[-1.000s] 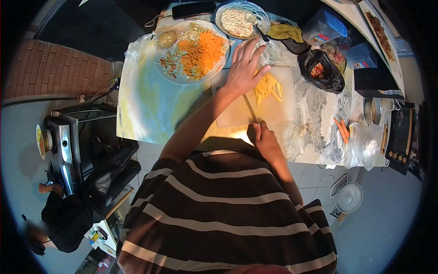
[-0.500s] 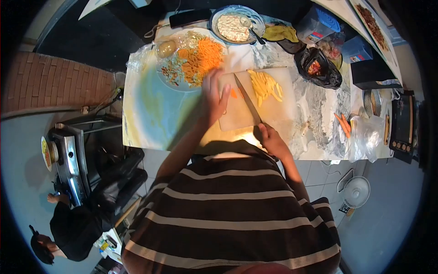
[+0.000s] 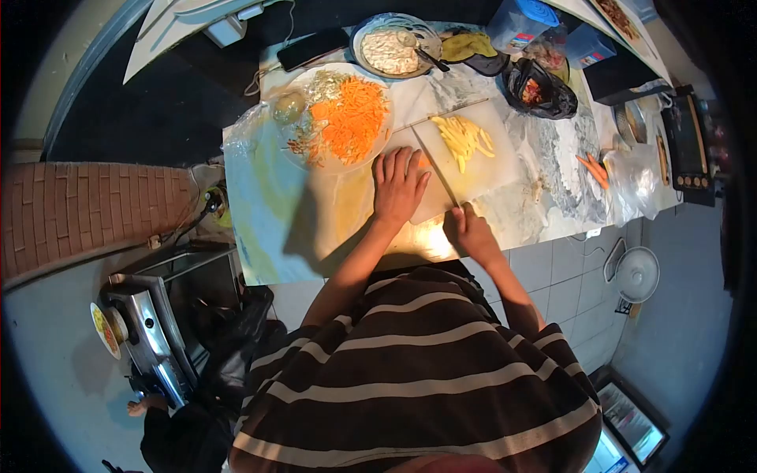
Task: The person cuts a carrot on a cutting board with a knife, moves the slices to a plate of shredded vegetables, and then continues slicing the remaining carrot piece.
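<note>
My right hand [image 3: 472, 230] is wrapped round the handle of a long knife [image 3: 435, 167], whose blade lies across the white cutting board [image 3: 494, 169]. My left hand [image 3: 400, 187] rests palm down on the board's left part, fingers spread a little, left of the blade. A small orange piece [image 3: 423, 162] shows between its fingertips and the knife. Right of the blade lies a pile of yellow strips [image 3: 463, 140]. Beyond my left hand stands a large plate [image 3: 314, 166] with shredded orange carrot [image 3: 355, 122] and other chopped bits.
A bowl of pale mixture [image 3: 390, 54] and a phone [image 3: 313, 49] are at the table's back. A black bag [image 3: 561, 102] stands at the back right, carrots [image 3: 593, 170] and a plastic bag [image 3: 637, 183] at the right. A person in black [image 3: 185, 437] is at the lower left, by a stove [image 3: 151, 325].
My left hand has moved from beside the plate down onto the board. My right hand still holds the knife. The whole view has turned and shifted a little.
</note>
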A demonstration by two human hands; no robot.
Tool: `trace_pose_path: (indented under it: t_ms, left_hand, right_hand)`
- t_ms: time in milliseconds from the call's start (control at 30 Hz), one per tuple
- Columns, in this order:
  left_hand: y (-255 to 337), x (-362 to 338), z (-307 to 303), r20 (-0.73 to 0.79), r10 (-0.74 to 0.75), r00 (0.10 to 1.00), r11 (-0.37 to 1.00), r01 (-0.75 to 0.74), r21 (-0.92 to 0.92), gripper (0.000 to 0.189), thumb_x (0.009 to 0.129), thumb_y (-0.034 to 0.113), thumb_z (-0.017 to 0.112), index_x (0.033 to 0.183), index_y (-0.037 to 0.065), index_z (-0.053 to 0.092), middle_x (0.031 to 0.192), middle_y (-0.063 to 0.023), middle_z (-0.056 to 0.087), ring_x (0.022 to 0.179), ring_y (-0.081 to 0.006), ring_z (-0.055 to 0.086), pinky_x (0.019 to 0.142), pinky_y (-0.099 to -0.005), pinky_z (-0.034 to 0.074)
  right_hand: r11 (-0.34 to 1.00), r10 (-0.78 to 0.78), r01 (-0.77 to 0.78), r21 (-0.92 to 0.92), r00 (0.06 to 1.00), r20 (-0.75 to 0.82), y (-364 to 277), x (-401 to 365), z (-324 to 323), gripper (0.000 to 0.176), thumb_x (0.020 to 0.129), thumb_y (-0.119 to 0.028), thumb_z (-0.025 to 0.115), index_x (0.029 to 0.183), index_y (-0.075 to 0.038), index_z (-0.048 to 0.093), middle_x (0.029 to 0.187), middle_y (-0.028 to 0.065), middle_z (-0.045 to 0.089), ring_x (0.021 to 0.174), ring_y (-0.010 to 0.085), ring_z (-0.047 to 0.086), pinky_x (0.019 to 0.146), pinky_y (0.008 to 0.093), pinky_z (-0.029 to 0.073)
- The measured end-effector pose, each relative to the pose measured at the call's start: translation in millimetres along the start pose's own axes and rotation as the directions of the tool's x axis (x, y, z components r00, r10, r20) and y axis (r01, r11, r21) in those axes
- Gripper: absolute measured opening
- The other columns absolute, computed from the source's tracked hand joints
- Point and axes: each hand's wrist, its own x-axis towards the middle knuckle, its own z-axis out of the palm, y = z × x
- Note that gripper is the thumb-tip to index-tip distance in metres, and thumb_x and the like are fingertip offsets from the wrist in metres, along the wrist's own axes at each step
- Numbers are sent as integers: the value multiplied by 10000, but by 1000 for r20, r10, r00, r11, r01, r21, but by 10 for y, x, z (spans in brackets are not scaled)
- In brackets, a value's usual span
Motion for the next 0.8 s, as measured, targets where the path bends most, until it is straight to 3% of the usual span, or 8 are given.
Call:
trace_pose_path:
  t_ms: [133,400,467,567,800]
  left_hand:
    - [-11,-63,18,-38,-57,998,998,56,-12,456,892,312,614,1260,54,534,1276,-126,515,1233,-307,451,1087,-506,299]
    - [44,-18,66,-107,12,994,991,-26,-128,425,802,153,710,1196,47,589,1258,-125,549,1182,-334,494,1013,-477,385]
    - [-10,-44,53,-112,32,993,988,-49,-147,452,784,138,726,1204,46,587,1268,-114,549,1205,-321,492,1020,-472,381]
    - [69,-44,-16,-54,86,995,995,-88,-39,433,793,175,727,1199,82,607,1277,-92,545,1209,-305,486,1021,-477,370]
    - [74,-9,-38,-58,91,994,996,-92,-16,360,819,231,717,1137,82,636,1262,-74,563,1177,-298,502,1008,-477,377]
  right_hand:
    - [991,17,-1,-136,993,119,-96,33,-41,397,1029,-376,397,1138,4,419,764,318,642,741,519,635,634,583,506]
    - [985,-164,171,-28,973,164,1,267,-308,373,1036,-358,376,1079,3,459,833,329,646,799,527,628,685,599,499]
    - [993,-105,113,-18,963,249,6,299,-361,389,1036,-364,370,1100,7,467,855,342,642,837,529,624,727,592,497]
    - [988,-154,150,36,950,271,131,370,-404,418,1035,-382,366,1120,12,481,872,350,641,857,535,618,751,581,497]
    - [976,-213,190,110,942,261,208,470,-533,459,1034,-388,384,1130,33,541,890,341,637,890,527,605,778,563,481]
